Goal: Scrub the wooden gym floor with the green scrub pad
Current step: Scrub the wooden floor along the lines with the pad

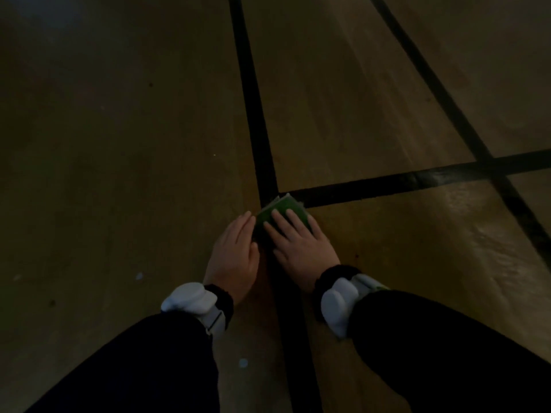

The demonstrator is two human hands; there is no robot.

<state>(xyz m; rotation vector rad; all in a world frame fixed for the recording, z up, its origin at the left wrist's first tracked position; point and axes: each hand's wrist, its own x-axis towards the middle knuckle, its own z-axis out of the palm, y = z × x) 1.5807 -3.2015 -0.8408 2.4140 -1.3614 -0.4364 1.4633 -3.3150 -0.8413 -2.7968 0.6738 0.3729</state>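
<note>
the flat rectangular green scrub pad (281, 214) lies on the dim wooden gym floor (119, 174) right at the corner where a black painted floor line (256, 114) running away from the person meets a second black line (417, 177) crossing to the right, its pale far edge slightly lifted. the right hand (298, 245) presses on top with straight, slightly spread fingers, while the left hand (235, 257) rests flat, fingers together, against the pad's left edge. bare boards stretch wide on every side, and white wrist devices (190, 299) sit above black sleeves (155, 368)

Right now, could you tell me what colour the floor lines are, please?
Black lines on the brown wooden floor, seen in the head view.
</note>
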